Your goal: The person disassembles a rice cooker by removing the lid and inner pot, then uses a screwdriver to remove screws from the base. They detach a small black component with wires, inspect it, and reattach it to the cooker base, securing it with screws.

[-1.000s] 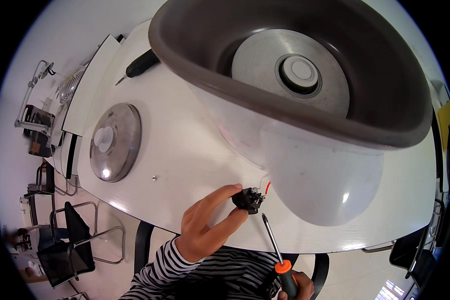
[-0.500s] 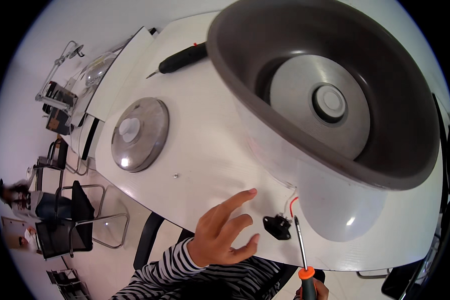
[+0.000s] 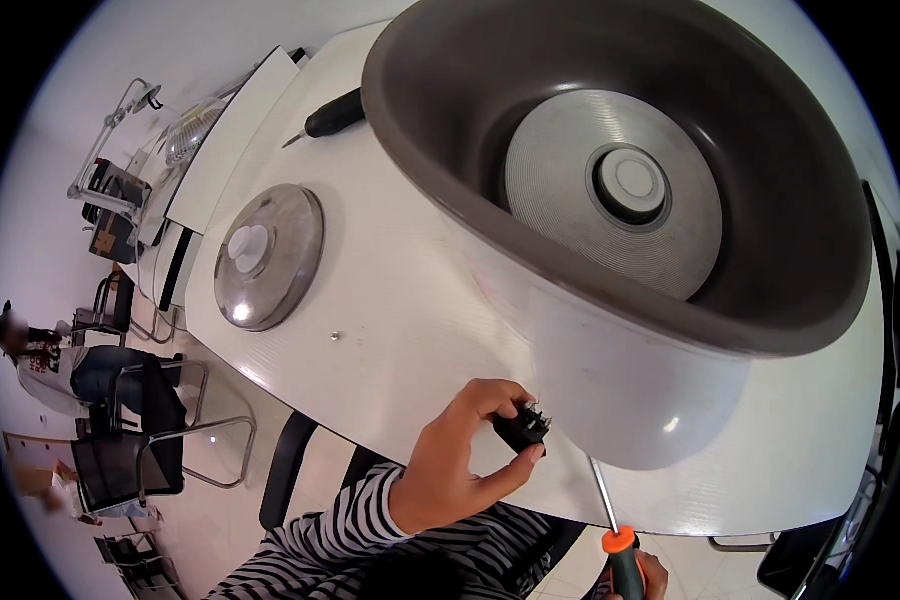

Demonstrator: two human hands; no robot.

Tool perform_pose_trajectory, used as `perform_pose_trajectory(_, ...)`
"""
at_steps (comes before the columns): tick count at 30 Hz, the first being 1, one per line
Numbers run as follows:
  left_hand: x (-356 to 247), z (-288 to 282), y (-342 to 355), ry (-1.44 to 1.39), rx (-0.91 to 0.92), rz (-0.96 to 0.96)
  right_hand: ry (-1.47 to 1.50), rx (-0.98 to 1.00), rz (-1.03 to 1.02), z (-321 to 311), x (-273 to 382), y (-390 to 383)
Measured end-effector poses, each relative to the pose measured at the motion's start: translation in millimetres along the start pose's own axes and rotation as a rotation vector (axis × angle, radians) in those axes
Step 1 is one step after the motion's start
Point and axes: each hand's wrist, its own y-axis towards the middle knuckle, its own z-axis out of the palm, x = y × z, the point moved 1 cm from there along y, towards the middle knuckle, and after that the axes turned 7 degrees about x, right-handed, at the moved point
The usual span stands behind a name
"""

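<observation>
Between its fingers and thumb, my left hand (image 3: 475, 455) grips a black power socket (image 3: 522, 428) with metal terminals, turned up just off the table beside a rice cooker body (image 3: 637, 398). The body is white outside with a brown rim, and a round metal heating plate (image 3: 610, 240) shows inside its bowl. My right hand (image 3: 650, 575), partly cut off at the lower edge, is closed on a screwdriver (image 3: 618, 541) with an orange and dark green handle. Its shaft points up toward the white shell; the tip is hard to make out there. No wires can be made out at the socket.
A round metal lid (image 3: 280, 265) with a white knob lies at the left of the white table (image 3: 400, 300), a small screw (image 3: 335, 336) nearby. Behind the cooker lies a black electric screwdriver (image 3: 332, 116). A person (image 3: 100, 375) sits on a chair at far left.
My left hand has closed on the power socket and lifted and turned it. The cooker, lid and screw sit slightly farther left and up in view. The right hand still holds the screwdriver.
</observation>
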Motion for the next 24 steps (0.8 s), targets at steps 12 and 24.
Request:
perform_pose_trajectory(12, 14, -3, -2, -0.948, 0.076, -0.197, -0.179, 0.174, -0.233, -12, 8, 16)
perform_pose_trajectory(24, -1, -13, -3, -1.095, 0.038, -0.263, -0.158, 0.196, -0.213, -9, 9, 20)
